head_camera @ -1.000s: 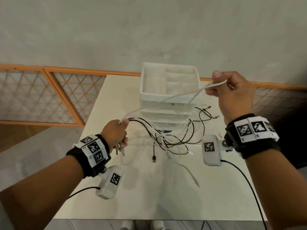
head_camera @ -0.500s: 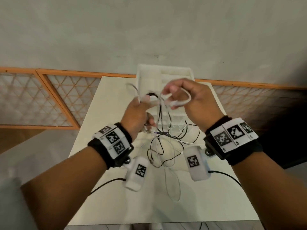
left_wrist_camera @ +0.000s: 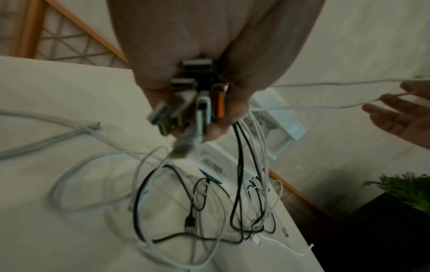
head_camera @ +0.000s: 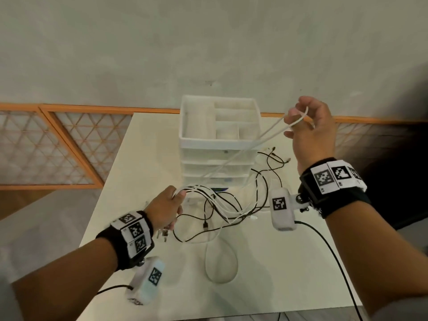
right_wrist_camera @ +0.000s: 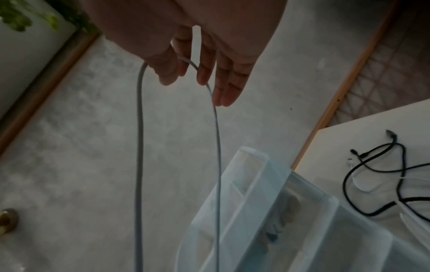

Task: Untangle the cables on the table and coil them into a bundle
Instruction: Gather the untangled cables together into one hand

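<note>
Head view, over the table: a person is working on a tangle above a white table.
Left hand: the left hand is gripping a bunch of cables near their plug ends, fingers curled round them, low over the table.
Right hand: the right hand is holding up a loop of white cable, hooked over bent fingers, thumb loose; the strand is running taut down to the left hand.
Where the cables are lying: black and white loops are sagging onto the table in front of a white drawer organiser.
Left wrist view: curled fingers are clamping several USB plugs, one with an orange insert.
Right wrist view: the white loop is hanging in two strands from the fingers, draped rather than pinched hard.
Handling, as a judgement: the cables look light, limp and smooth, likely to slip and snag; gripping at the stiff plugs and sliding along one strand should be working best.
Writing: none readable; only square black-and-white markers on the wristbands.
</note>
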The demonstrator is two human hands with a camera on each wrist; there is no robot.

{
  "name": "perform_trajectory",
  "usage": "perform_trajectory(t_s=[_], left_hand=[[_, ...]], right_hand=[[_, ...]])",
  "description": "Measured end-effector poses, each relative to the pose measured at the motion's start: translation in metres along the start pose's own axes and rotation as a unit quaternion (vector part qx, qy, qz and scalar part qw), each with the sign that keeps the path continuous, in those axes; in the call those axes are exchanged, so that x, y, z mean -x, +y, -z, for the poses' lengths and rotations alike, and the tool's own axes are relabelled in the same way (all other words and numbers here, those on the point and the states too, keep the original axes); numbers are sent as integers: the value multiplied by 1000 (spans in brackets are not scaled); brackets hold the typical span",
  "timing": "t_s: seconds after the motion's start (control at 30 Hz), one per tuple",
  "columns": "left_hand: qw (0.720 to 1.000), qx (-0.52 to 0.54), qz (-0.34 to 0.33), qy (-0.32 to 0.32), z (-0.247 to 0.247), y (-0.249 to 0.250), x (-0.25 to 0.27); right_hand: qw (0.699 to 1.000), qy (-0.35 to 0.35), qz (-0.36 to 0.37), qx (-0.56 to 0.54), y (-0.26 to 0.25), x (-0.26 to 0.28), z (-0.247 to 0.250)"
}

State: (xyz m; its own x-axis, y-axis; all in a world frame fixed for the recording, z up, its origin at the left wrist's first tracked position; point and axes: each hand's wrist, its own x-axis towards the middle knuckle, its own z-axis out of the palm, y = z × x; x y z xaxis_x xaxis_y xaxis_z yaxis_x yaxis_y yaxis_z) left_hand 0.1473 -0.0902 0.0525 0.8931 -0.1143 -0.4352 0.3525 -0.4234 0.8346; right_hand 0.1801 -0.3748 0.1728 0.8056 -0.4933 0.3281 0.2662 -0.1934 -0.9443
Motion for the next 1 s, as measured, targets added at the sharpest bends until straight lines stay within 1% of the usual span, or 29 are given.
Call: perform_trajectory(t_s=[0.07, 0.17, 0.2, 0.27, 0.3, 0.37, 0.43, 0.5, 0.57, 0.63, 0.7, 0.73, 0.77, 0.8, 0.83, 0.93, 1.0], left_hand=[[999, -46, 2, 14, 6, 5, 0], [998, -60, 7, 32, 8, 18, 2], [998, -58, 5, 35, 8, 21, 2], [998, -56, 4, 39, 10, 24, 2], [998, -53, 8, 41, 11, 25, 2], [998, -38, 16, 54, 16, 24, 2], [996, -13, 23, 83, 23, 23, 3], [993, 25, 24, 117, 28, 23, 4], [989, 57, 15, 137, 31, 24, 2], [988, 70, 10, 137, 29, 25, -1], [990, 69, 13, 126, 24, 25, -4], [991, 64, 13, 121, 20, 26, -4], [992, 59, 9, 114, 17, 27, -4], [993, 56, -1, 104, 14, 31, -3], [994, 57, -16, 92, 12, 35, -1], [994, 68, -68, 56, 13, 52, 5], [992, 76, -94, 38, 17, 64, 10]], right_hand=[[1000, 3, 21, -23, -7, -1, -3], [996, 11, 61, -62, -29, -6, -11], [995, 12, 73, -63, -34, -7, -14], [996, 3, 80, -30, -30, -10, -19], [998, -5, 69, 0, -22, -11, -20], [996, -36, 12, 79, -1, -13, -17], [984, -73, -47, 155, 17, -13, -12], [972, -101, -53, 207, 24, -9, -7], [964, -122, -13, 237, 17, -4, -6], [965, -120, 82, 218, -2, 0, -8], [960, -92, 193, 182, -26, -2, -11], [953, -82, 232, 174, -36, -6, -12], [949, -79, 252, 174, -46, -10, -14], [948, -80, 249, 179, -50, -15, -15], [952, -87, 226, 185, -50, -20, -15], [970, -101, 116, 188, -27, -35, -9], [973, -104, 62, 196, -10, -45, -2]])
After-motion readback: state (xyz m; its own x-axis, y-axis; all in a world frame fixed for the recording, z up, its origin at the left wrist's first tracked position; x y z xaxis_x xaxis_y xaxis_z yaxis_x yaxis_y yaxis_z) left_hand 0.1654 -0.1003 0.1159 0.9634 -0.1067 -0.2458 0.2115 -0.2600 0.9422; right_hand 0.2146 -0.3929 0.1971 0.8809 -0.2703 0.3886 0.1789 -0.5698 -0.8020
